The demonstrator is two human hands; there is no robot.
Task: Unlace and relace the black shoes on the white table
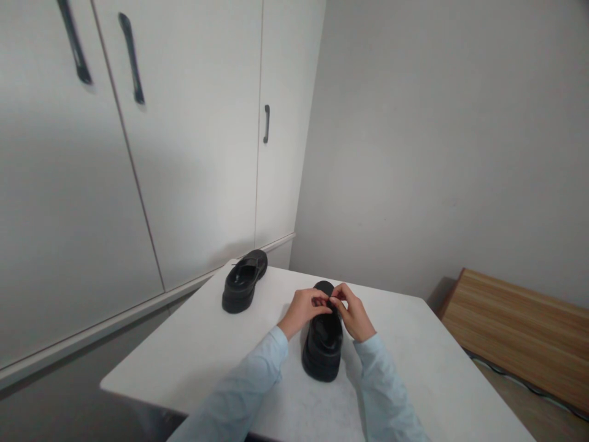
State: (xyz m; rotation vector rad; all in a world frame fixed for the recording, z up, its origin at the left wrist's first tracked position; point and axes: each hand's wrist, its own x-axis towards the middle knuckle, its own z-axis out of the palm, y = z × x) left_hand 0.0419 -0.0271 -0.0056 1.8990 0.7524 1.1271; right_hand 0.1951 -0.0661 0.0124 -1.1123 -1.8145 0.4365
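Note:
A black shoe (322, 362) rests sole-down on the white table, its heel towards me and its toe pointing away. Both hands meet over the front of its opening. My left hand (307, 309) reaches in from the left, thumb and fingers closed in a pinch at the shoe's upper. From the right, my right hand (352, 312) pinches the same spot, its fingertips almost touching the left ones. The small part of the upper between the fingertips is too hidden to make out. A matching black shoe (240, 288) with a strap across it stands apart, at the table's far left.
The white table (405, 368) has its far edge near a grey wall (442, 153). White cabinets (193, 153) with dark handles run along the left side. To the right is a low wood-grain surface (519, 331), with a cable (519, 383) along its near edge.

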